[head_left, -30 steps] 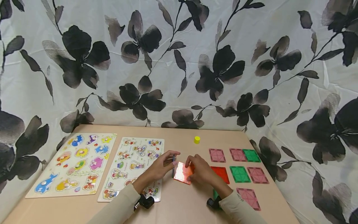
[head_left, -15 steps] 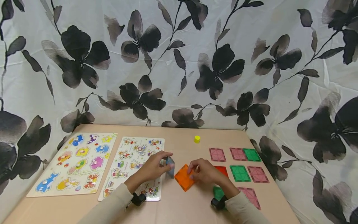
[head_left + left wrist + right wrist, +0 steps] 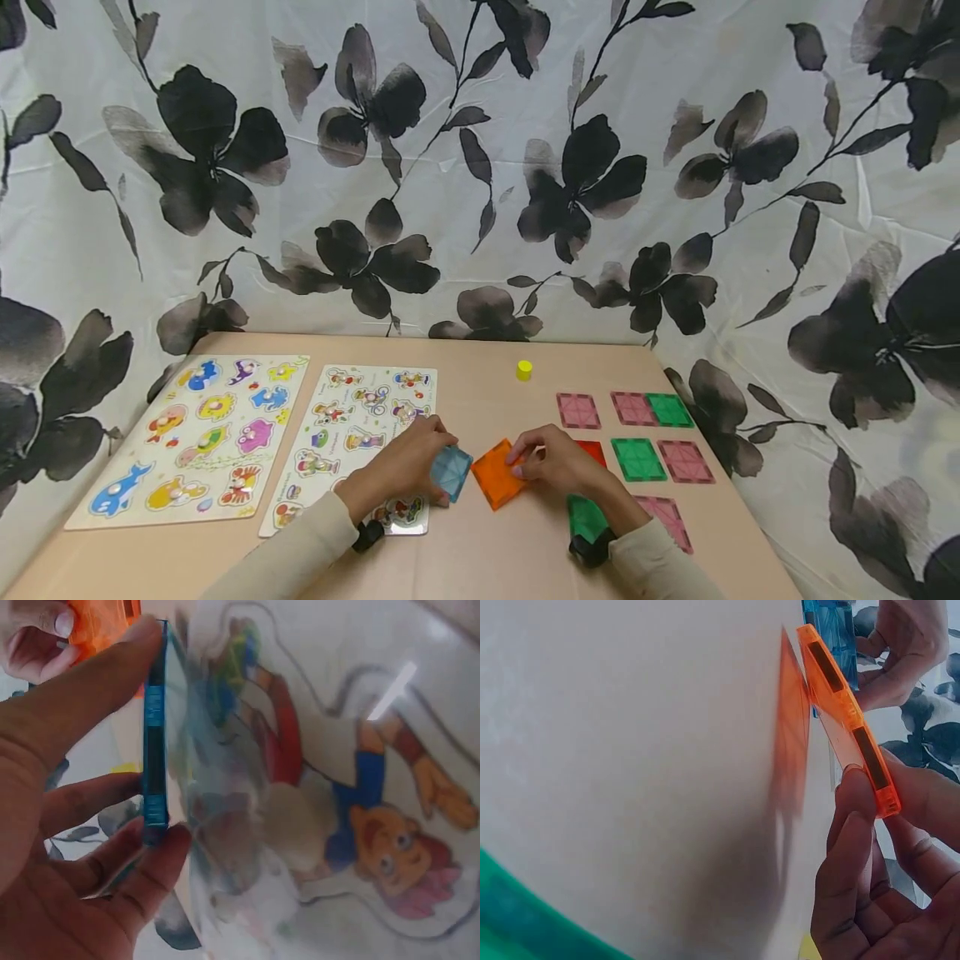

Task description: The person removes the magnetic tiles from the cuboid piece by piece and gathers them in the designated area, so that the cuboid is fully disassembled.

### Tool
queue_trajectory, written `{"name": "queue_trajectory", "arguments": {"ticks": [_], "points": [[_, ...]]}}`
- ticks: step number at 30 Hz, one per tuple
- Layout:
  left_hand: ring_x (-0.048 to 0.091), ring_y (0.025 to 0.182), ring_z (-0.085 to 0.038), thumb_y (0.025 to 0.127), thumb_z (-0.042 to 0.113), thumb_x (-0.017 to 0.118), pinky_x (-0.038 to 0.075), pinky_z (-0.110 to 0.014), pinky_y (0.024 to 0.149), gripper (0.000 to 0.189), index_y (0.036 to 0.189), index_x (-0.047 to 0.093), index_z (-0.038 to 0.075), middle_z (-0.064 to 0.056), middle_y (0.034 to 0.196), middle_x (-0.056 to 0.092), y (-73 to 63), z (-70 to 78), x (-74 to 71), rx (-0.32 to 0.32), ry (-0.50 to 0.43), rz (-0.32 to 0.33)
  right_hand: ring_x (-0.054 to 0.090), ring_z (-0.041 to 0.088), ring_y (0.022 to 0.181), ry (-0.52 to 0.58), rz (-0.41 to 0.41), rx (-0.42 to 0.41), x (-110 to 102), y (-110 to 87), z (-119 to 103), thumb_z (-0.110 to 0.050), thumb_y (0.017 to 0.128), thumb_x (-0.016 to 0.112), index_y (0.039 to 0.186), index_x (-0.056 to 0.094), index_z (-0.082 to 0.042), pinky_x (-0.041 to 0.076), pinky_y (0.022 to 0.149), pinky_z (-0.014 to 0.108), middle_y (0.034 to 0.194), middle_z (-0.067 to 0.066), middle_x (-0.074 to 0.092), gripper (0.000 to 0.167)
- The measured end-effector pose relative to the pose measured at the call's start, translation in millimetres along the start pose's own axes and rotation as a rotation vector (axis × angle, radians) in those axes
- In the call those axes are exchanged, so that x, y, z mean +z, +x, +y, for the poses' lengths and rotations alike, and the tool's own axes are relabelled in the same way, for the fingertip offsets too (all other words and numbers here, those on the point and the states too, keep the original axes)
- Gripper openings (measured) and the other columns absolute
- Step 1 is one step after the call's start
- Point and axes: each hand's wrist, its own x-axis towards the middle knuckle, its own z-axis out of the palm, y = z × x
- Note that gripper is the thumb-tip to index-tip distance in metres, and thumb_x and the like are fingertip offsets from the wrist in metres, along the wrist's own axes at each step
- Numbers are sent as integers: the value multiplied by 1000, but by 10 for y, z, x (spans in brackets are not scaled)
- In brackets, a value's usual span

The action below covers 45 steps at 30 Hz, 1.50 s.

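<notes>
My left hand point(image 3: 396, 467) grips a translucent blue magnetic tile point(image 3: 453, 473) by its edges, over the right side of a picture board point(image 3: 318, 487). In the left wrist view, thumb and fingers span the blue tile's narrow side. Just right of it, my right hand point(image 3: 561, 460) pinches a translucent orange magnetic tile point(image 3: 492, 483) at one corner between thumb and fingers. The orange tile is turned like a diamond, a corner toward me. A small gap parts the two tiles in the head view. In the right wrist view, the orange tile point(image 3: 849, 724) stands tilted, casting an orange shadow.
Pink tiles point(image 3: 578, 411), green tiles point(image 3: 638, 459) and a partly hidden red tile point(image 3: 592, 452) lie at the table's right. A yellow cylinder point(image 3: 524, 370) stands at the back. A second picture board point(image 3: 225, 450) lies far left. Floral cloth point(image 3: 480, 167) hangs behind.
The tiles have come apart. The blue one went from edge-on to showing its face as my left hand shifted left and nearer. My right hand turned the orange one into a diamond.
</notes>
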Motion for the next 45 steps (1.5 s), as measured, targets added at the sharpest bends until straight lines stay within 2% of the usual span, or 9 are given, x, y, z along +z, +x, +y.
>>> {"name": "queue_trajectory", "arguments": {"ticks": [6,14,19,24,26,30,34,38,45], "points": [[50,102,-17,63,41,104,60,-34,87,77,126,73,10,-4,114,59,-28,69,-17,35,91,-7,61,22,86,38,24,11,-4,-36,41,-12,95,80,100,80,-14,57,70,23,99,6,68,6],[49,93,-12,64,62,97,50,-26,74,77,120,69,17,3,103,56,-50,157,33,87,193,129,66,32,75,174,125,29,-187,-361,96,-16,99,77,111,77,-10,65,65,32,111,13,71,13],[49,94,-11,63,70,93,51,-26,76,79,118,70,19,4,104,59,-57,284,101,102,214,161,72,27,90,335,141,47,-423,-706,206,-16,101,74,126,70,2,68,87,44,120,19,69,31],[47,93,-11,64,74,90,51,-25,78,80,117,70,19,5,102,59,-19,396,200,107,221,162,72,25,100,196,287,114,-621,-1079,408,-23,100,75,127,73,-4,66,84,32,136,19,67,33],[47,93,-11,64,76,89,50,-24,77,80,118,70,19,5,101,59,2,441,239,106,222,154,71,27,114,160,354,158,-688,-1229,510,-22,100,74,128,73,-5,65,85,30,144,20,64,32],[47,92,-11,66,78,87,48,-22,76,80,118,71,19,5,100,59,36,532,320,115,224,129,68,21,116,139,482,269,-819,-1501,711,-17,102,72,132,72,-2,65,86,28,139,17,66,33],[47,93,-10,66,77,88,46,-21,74,80,118,71,19,6,100,58,56,612,401,113,216,109,70,12,99,160,528,383,-958,-1749,903,-17,103,72,139,67,-1,66,83,29,127,10,70,40],[45,93,-10,66,77,88,44,-19,73,81,118,69,18,5,101,55,65,676,469,107,203,93,71,8,98,174,557,459,-1090,-1966,1107,-22,101,75,142,64,0,67,85,29,130,9,72,47],[43,91,-11,65,77,88,42,-20,73,82,117,67,18,5,99,51,75,772,513,112,227,68,72,12,103,124,601,538,-1197,-2180,1405,-22,100,77,138,66,4,67,84,29,143,30,61,47]]}}
